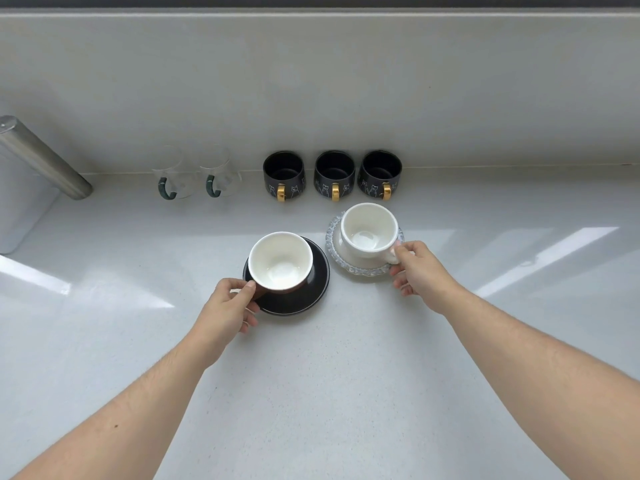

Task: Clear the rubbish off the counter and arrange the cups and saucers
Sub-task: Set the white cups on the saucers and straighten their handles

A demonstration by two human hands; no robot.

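Note:
A brown cup (281, 261) with a white inside stands on a black saucer (313, 289) in the middle of the counter. My left hand (230, 304) grips its handle at the lower left. To the right, a white cup (369, 230) rests on a clear glass saucer (360, 270). My right hand (417, 268) pinches that cup's handle at its right side. Both cups are empty and upright.
Along the back wall stand two clear glass mugs (173, 176) (220, 173) with green handles and three black mugs (284, 174) (334, 174) (380, 173) with gold handles. A steel tube (41, 157) leans at the far left over a white container (24, 206).

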